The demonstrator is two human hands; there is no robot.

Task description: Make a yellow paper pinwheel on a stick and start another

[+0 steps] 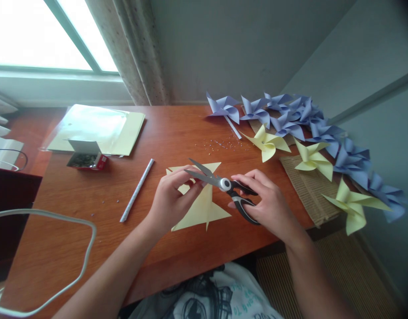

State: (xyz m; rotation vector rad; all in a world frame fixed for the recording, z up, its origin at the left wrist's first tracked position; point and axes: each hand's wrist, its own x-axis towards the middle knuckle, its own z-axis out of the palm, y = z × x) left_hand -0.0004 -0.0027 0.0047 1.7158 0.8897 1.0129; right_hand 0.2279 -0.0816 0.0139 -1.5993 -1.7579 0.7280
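My right hand grips black-and-grey scissors by the handles, with the blades slightly apart and pointing left. The blades reach over the fingertips of my left hand. Thumb and fingers of that hand are pinched together; whatever is between them is too small or hidden to make out. Beneath both hands lies a cut yellow paper sheet, its corners split into points, partly covered by my left hand. A rolled white paper stick rests on the table to the left.
Blue paper pinwheels and yellow pinwheels crowd the right side, some on corrugated cardboard. A small open box stands near yellow sheets at the left. Tiny scraps dot the table. A white cable loops at lower left.
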